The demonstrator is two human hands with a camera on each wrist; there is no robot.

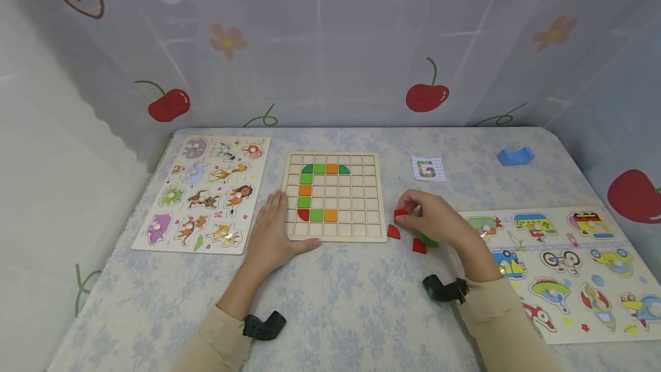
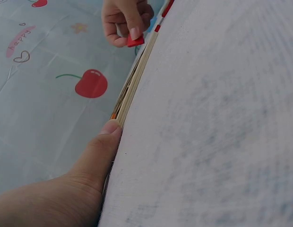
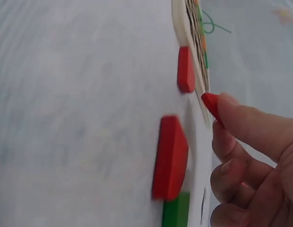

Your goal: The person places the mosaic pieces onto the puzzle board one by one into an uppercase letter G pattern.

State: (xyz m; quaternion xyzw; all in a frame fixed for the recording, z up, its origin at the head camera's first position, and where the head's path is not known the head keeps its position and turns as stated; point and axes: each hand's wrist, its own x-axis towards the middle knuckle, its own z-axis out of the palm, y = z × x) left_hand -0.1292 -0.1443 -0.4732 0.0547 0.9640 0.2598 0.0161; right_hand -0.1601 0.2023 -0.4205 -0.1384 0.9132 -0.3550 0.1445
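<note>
The right hand (image 1: 434, 220) pinches a red piece (image 1: 400, 213) in its fingers; the left hand (image 1: 271, 234) rests flat, fingers straight, against the grid board (image 1: 375, 200).

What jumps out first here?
The wooden grid board mid-table, with green, orange and red tiles forming a partial letter. The left hand rests flat on its near left corner, while the right hand pinches a red tile just right of the board.

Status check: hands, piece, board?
Left hand flat on grid board edge. Right hand pinches red piece beside board. Loose pieces nearby, nothing blocking.
</note>
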